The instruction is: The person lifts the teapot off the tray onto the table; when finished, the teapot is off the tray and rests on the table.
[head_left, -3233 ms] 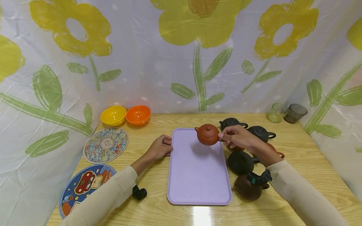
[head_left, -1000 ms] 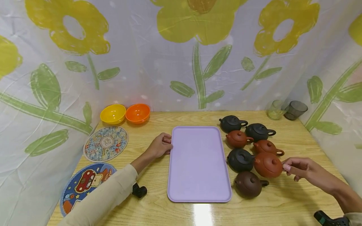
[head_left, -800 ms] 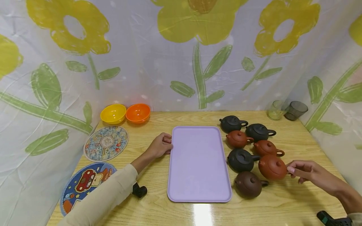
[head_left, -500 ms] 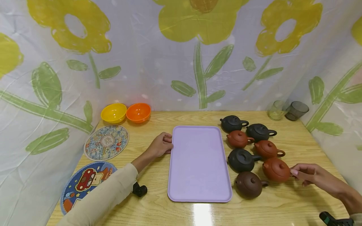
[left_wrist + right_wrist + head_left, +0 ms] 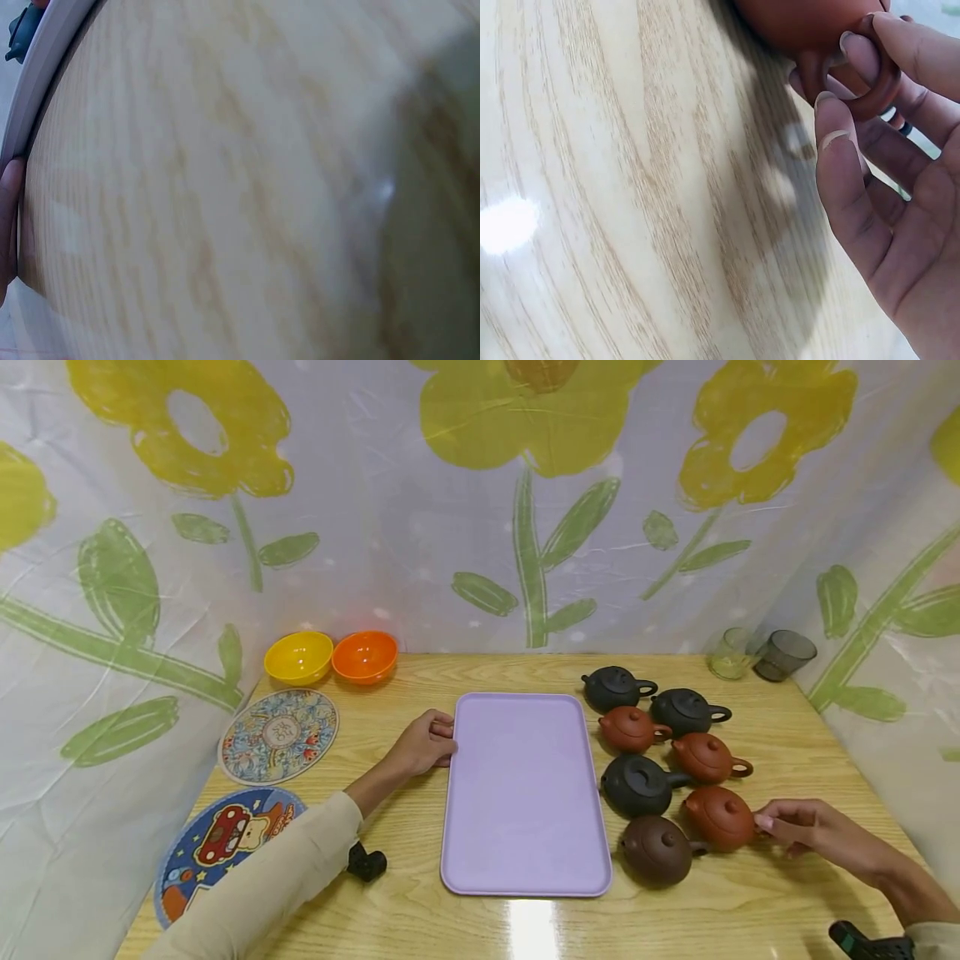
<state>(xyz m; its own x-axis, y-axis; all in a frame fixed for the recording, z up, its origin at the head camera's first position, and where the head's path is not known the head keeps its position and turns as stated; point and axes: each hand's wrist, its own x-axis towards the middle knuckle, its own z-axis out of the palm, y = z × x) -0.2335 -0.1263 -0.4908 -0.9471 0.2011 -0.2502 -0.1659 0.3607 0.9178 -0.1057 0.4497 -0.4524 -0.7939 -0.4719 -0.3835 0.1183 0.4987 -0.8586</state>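
Right hand (image 5: 806, 828): at the right of the worktop (image 5: 787, 752), thumb and fingers pinching the ring handle of a red-brown teapot (image 5: 720, 817); the right wrist view shows a fingertip through the handle loop. Teapot standing upright on the worktop, right of the near end of the lilac tray (image 5: 525, 793), just beside a dark brown teapot (image 5: 658, 851) to its near left and a black teapot (image 5: 637, 785) to its far left.

Left hand (image 5: 426, 746): fingers curled over the left rim of the tray near its far corner, holding it.

Also present: three more teapots farther back, two black (image 5: 615, 687) (image 5: 686, 712) and two red-brown (image 5: 632, 729) (image 5: 705, 757) among them; yellow bowl (image 5: 298, 657) and orange bowl (image 5: 364, 655) at far left; two round patterned mats (image 5: 279, 736) (image 5: 217, 843) along the left edge; two glasses (image 5: 757, 655) at far right.
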